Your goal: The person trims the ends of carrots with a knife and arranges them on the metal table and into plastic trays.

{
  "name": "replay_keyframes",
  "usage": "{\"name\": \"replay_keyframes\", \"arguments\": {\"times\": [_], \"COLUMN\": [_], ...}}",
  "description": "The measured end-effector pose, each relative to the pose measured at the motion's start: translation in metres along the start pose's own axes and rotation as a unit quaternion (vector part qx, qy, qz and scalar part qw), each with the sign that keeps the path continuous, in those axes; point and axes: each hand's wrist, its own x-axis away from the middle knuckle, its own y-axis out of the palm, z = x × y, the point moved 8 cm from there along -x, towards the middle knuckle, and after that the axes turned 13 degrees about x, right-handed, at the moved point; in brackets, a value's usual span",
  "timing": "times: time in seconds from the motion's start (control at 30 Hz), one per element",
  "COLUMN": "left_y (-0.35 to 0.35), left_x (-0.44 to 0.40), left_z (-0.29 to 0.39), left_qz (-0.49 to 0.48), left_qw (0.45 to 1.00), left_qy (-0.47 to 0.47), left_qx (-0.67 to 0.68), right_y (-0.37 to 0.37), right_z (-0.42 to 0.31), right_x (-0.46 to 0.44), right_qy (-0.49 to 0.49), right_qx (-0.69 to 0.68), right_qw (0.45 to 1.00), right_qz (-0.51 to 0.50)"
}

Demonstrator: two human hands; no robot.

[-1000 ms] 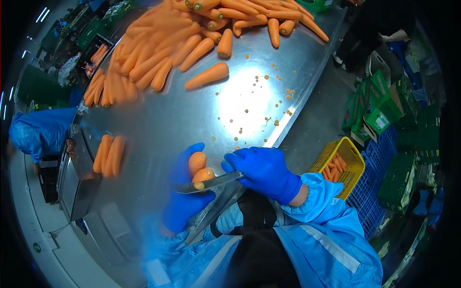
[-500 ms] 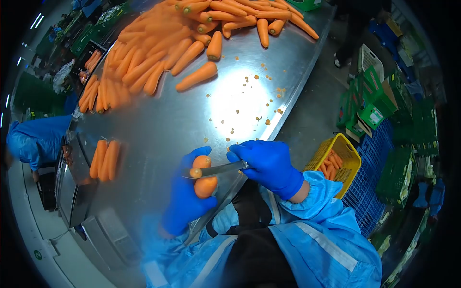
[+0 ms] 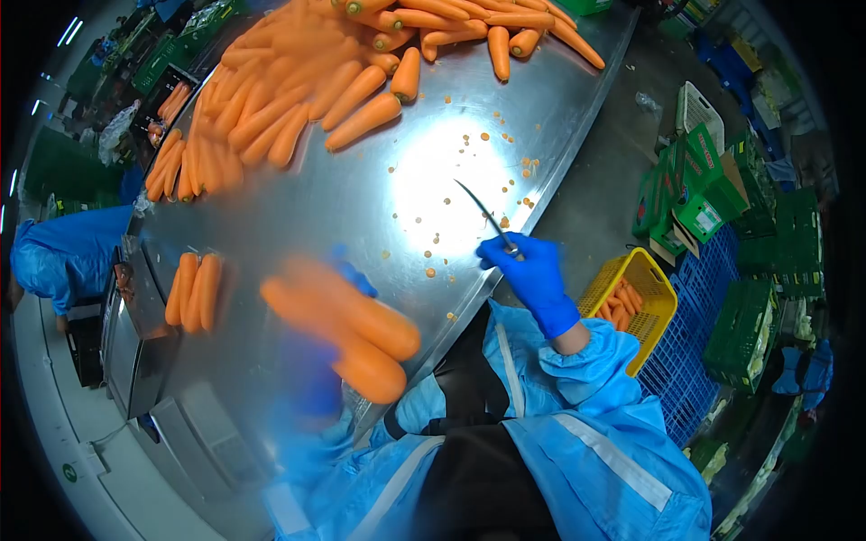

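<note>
My left hand (image 3: 311, 374), in a blue glove, grips a small bunch of carrots (image 3: 365, 325) low over the steel table. Their thick ends point toward my body, and the left part of bunch and glove is smeared. My right hand (image 3: 532, 275), also gloved in blue, is closed round the handle of a knife (image 3: 483, 207). Its thin curved blade points up and away to the left, apart from the carrots. Small cut carrot slices (image 3: 485, 137) lie scattered on the table beyond the knife.
A big carrot pile (image 3: 271, 99) covers the table's far side. Several carrots (image 3: 193, 293) lie side by side at the left. Right of the table edge stands a yellow crate (image 3: 663, 320) with carrots, near green boxes (image 3: 704, 212). A person in blue (image 3: 77, 257) bends at far left.
The carrots in my left hand have turned from end-on to lying lengthwise. My right hand has drawn the knife away from them, to the right, and its blade now points upward.
</note>
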Motion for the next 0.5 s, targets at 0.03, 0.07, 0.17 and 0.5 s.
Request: {"name": "replay_keyframes", "arguments": {"times": [0.03, 0.07, 0.17, 0.5], "left_y": [-0.005, -0.007, -0.021, -0.097], "left_x": [-0.002, -0.002, -0.002, 0.004], "left_z": [-0.002, -0.004, -0.001, 0.006], "left_qz": [0.008, 0.011, 0.01, 0.019], "left_qw": [0.997, 0.989, 0.964, 0.934], "left_qy": [0.024, 0.055, 0.125, 0.16], "left_qx": [0.075, 0.135, 0.234, 0.32], "right_y": [0.013, 0.026, 0.048, 0.143], "right_z": [-0.004, -0.013, -0.06, -0.124], "right_x": [0.002, 0.005, 0.023, 0.042], "right_qy": [0.016, -0.001, -0.052, -0.197], "right_qx": [-0.019, -0.095, -0.167, -0.092], "right_qw": [0.999, 0.992, 0.974, 0.953], "right_qz": [-0.048, -0.087, -0.142, -0.213]}}
